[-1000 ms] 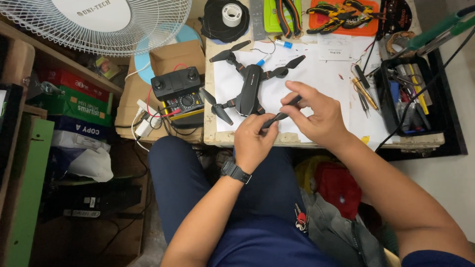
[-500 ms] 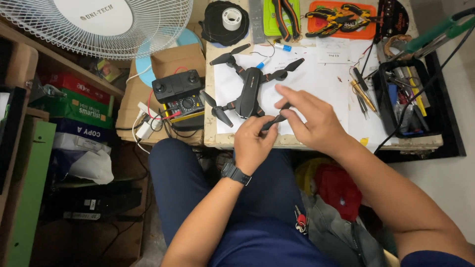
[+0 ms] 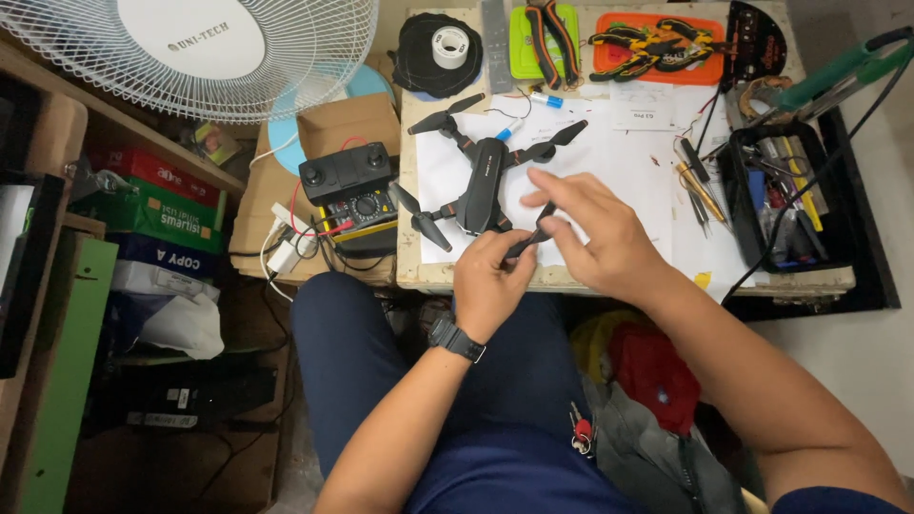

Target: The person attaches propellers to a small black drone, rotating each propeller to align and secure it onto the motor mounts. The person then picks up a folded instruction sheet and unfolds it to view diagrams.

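While the black drone (image 3: 484,181) sits on the white paper sheet (image 3: 624,167) near the front edge of the surface (image 3: 419,271), both hands are busy right at its rear right arm. Left hand (image 3: 490,281), the one with the dark wristwatch (image 3: 455,339), has its fingers pinched around a black propeller blade (image 3: 531,240) that sticks out from that corner of the drone. Right hand (image 3: 595,233) comes in from the other side, fingers half curled, thumb and forefinger touching the same blade near its upper end, so both are grasping it. Can't tell if the blade is attached to the motor or loose, the fingers cover that bit.

The other three propellers are spread out flat on the paper, two toward the back, one at the front left.

Along the back edge: a roll of white tape (image 3: 449,46) on a black round pad, a green tray with pliers (image 3: 545,38), and an orange tray with more cutters (image 3: 657,46). Over by the right edge there's a black bin (image 3: 776,200) full of tools, with a few screwdrivers (image 3: 700,186) lying just beside it. Off the left edge, a black controller (image 3: 345,171) rests on a multimeter (image 3: 367,207) on top of a cardboard box, and a white fan (image 3: 190,48) stands behind that.
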